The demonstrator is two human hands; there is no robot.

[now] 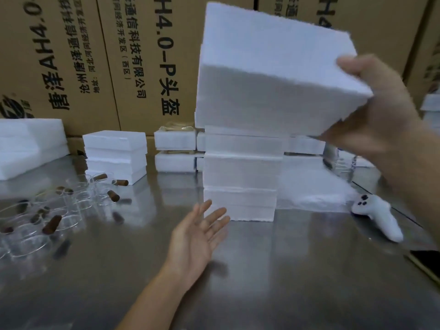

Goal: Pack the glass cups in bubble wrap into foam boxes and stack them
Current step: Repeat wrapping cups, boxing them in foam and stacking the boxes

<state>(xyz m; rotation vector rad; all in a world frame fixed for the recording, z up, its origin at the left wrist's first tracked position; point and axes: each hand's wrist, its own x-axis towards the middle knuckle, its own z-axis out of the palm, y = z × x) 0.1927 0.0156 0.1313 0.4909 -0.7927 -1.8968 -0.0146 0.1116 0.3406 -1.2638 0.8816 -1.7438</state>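
Observation:
My right hand (376, 110) grips a white foam box (269, 75) by its right end and holds it tilted above a stack of white foam boxes (240, 177) in the middle of the steel table. The held box's lower left edge is at the top of the stack. My left hand (197, 236) hovers open, palm up, beside the stack's lower left corner. Several clear glass cups (78, 198) with brown corks lie loose at the left of the table.
More foam boxes stand behind: a short pile (115, 156) at left and others (175, 148) against the cardboard cartons (95, 55). White foam sheets (28, 144) lie far left. A white controller (378, 217) and a dark phone (426, 260) lie at right.

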